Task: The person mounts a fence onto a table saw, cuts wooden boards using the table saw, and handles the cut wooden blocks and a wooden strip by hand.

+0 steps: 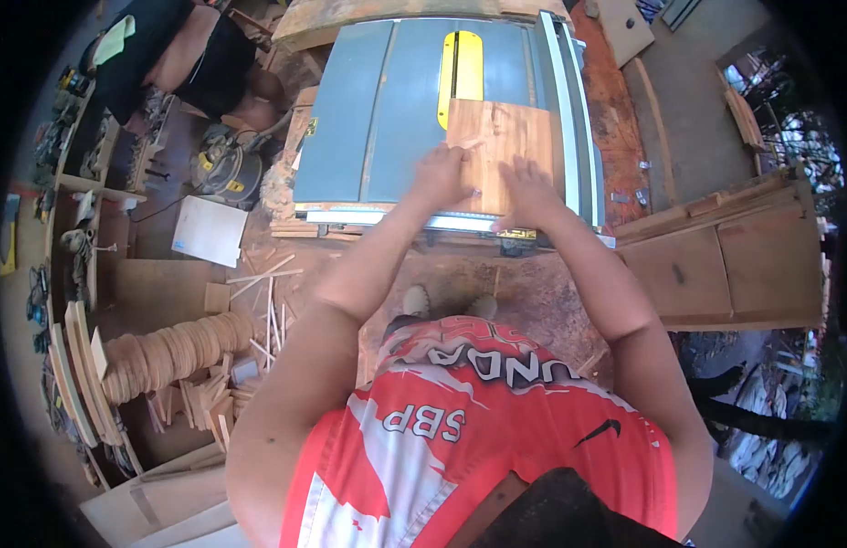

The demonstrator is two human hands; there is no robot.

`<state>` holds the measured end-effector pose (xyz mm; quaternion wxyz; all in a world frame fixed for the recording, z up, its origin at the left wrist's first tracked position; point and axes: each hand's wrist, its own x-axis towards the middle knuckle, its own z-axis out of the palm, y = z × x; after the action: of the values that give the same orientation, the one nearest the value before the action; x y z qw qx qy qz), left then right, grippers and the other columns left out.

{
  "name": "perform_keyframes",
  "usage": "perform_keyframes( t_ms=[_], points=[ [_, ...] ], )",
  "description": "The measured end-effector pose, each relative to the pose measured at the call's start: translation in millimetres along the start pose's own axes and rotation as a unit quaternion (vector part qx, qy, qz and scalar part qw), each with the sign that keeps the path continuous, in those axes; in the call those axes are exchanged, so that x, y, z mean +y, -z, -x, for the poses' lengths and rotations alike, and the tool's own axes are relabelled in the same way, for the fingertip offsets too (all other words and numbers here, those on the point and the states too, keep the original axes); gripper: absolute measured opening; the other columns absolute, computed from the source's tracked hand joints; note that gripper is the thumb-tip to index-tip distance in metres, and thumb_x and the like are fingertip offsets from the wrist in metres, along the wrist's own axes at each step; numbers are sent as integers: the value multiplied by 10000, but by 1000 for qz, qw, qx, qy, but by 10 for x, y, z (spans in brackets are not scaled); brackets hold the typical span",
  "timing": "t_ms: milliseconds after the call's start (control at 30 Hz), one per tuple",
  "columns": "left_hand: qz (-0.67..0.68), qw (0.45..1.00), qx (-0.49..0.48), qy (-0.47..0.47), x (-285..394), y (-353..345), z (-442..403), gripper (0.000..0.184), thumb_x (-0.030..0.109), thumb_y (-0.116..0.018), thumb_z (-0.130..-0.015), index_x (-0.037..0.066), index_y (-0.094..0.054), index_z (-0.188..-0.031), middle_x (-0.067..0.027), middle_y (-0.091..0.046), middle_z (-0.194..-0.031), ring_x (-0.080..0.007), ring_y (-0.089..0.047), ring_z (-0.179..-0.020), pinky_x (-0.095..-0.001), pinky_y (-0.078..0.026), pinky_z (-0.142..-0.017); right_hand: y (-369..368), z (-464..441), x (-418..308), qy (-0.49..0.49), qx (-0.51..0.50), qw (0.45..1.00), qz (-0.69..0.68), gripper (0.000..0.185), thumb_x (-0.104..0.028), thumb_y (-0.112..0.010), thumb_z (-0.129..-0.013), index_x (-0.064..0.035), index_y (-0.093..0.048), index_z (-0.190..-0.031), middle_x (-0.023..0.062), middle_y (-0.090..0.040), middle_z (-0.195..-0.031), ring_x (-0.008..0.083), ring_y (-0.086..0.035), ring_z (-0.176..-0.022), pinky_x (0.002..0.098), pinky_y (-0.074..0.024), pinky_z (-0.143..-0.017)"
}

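A flat wooden board (510,137) lies on the grey table saw top (341,119), its far left corner over the yellow insert plate (461,68). Its right side is close to the pale metal fence (574,137); I cannot tell whether they touch. My left hand (439,178) grips the board's left edge, with fingertips and thumb against the wood. On the near right part of the board rests my right hand (530,194), fingers spread over its face and thumb by the front edge. The blade cannot be made out.
Another person (181,55) bends over at the upper left, beside a round shop vacuum (227,169). Stacked round wooden pieces (177,352) and thin offcut strips (273,315) lie on the left. A large brown panel (725,265) stands at the right.
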<state>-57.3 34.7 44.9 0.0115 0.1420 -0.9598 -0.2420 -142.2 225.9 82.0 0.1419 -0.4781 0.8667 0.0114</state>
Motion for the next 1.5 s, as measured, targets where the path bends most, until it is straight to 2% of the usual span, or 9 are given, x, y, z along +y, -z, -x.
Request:
perform_keyframes(
  t_ms=[67, 167, 300, 700, 867, 1167, 1233, 1367, 1500],
  points=[
    [21, 1000, 16, -15, -116, -119, -3, 712, 410, -857, -641, 125, -540, -1211, -207, -518, -1314, -377, -463, -1275, -512, -356, -1044, -52, -36, -5, -33, -29, 999, 31, 1273, -551, -860, -570, -89, -166, -1532, 252, -151, -1574, 463, -160, -1445, 646, -210, -1114],
    [3, 995, 87, -53, -174, -209, 69, 726, 437, -851, -642, 129, -531, -1216, -181, -522, -1239, -364, -478, -1234, -548, -370, -992, -84, -52, -111, -65, -24, 996, 50, 1208, -595, -801, -633, -92, -169, -1532, 251, -147, -1575, 464, -160, -1445, 640, -230, -1108],
    [15, 993, 95, -74, -218, -201, 205, 728, 439, -834, -668, 137, -523, -1253, -233, -465, -1332, -381, -422, -1291, -553, -320, -1039, -79, 9, -290, -89, -34, 993, 69, 1162, -623, -750, -678, -89, -171, -1531, 258, -152, -1571, 467, -166, -1442, 642, -238, -1103],
    [44, 997, -4, -64, -191, -44, 264, 739, 447, -805, -712, 138, -490, -1304, -318, -341, -1453, -436, -289, -1398, -577, -221, -1127, 11, 12, -249, -80, -68, 993, 60, 1123, -437, -855, -644, 7, -248, -1478, 283, -246, -1529, 460, -272, -1403, 495, -303, -1134],
    [49, 998, 7, -46, -147, -112, 268, 752, 423, -813, -703, 151, -490, -1325, -315, -329, -1464, -436, -296, -1398, -597, -206, -1128, -2, 43, -171, -34, -28, 994, 104, 1080, -432, -868, -618, 32, -325, -1428, 265, -342, -1475, 422, -424, -1297, 479, -371, -1070],
    [59, 996, 50, -38, -135, -244, 410, 565, 333, -761, -769, 123, -536, -1243, -240, -379, -1462, -399, -369, -1347, -535, -287, -1098, 6, 54, -84, -7, -7, 996, 93, 1010, -473, -879, -589, 58, -440, -1328, 236, -481, -1326, 391, -510, -1199, 469, -426, -1000],
    [152, 965, 203, -61, -214, -417, 652, 374, 252, -716, -815, 94, -599, -1133, -223, -468, -1394, -395, -445, -1274, -488, -354, -1052, 90, 79, -68, 16, -24, 996, 87, 998, -497, -874, -590, 65, -460, -1304, 233, -499, -1298, 383, -518, -1185, 471, -433, -985],
    [267, 932, 165, 179, -317, -712, 1499, 228, 252, -664, -870, 65, -645, -998, -216, -655, -1087, -387, -631, -995, -463, -496, -866, 134, 28, -85, 28, -48, 995, 87, 969, -511, -865, -588, 66, -477, -1263, 224, -523, -1245, 377, -518, -1174, 470, -425, -988],
    [262, 913, 103, 297, -772, -1601, 1623, 278, 217, -657, -880, 27, -646, -1084, -216, -679, -960, -360, -652, -959, -474, -492, -880, -25, -36, 1, 68, 0, 990, 121, 957, -525, -851, -595, 75, -469, -1237, 221, -528, -1225, 375, -475, -1210, 458, -397, -1011]
  ],
)
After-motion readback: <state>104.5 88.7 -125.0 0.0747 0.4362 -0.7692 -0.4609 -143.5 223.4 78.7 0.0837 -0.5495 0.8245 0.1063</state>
